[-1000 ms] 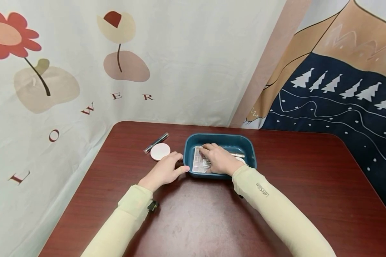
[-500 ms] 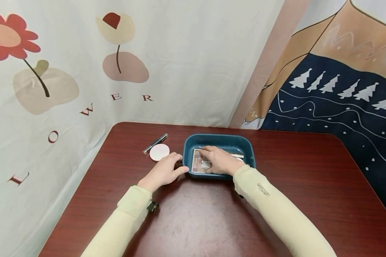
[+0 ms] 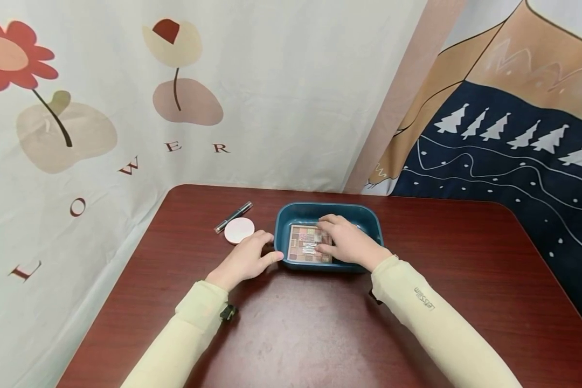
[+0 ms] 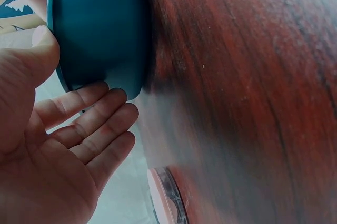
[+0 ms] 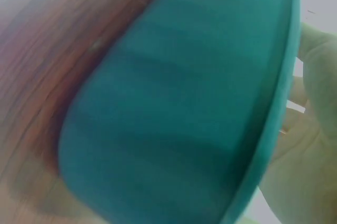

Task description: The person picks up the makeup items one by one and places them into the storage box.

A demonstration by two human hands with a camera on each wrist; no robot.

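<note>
An eyeshadow palette [image 3: 302, 237] with a grid of colours and white lettering lies in the left part of a blue-green plastic bin [image 3: 327, 205]. My right hand [image 3: 353, 243] reaches into the bin, its loosely bent fingers over the palette's right edge and the thumb near the lettering. In the right wrist view, the bin's wall [image 5: 168, 103] hides most of the fingers. Straight fingers of my left hand [image 3: 246, 260] touch the bin's left end. The left wrist view shows that palm [image 4: 47, 171] facing the camera, fingertips against the bin's outer wall [image 4: 100, 24].
A pale pink round compact [image 3: 239, 230] lies on the reddish-brown table [image 3: 291, 323], just left of the bin and close to my left hand. Behind it rests a slim dark tube with clear ends [image 3: 234, 217]. Printed curtains [image 3: 281, 108] hang behind the table.
My right hand has shifted right across the palette, uncovering more of it. It now covers the slim metallic tube seen earlier in the bin's right part. My left hand stays put.
</note>
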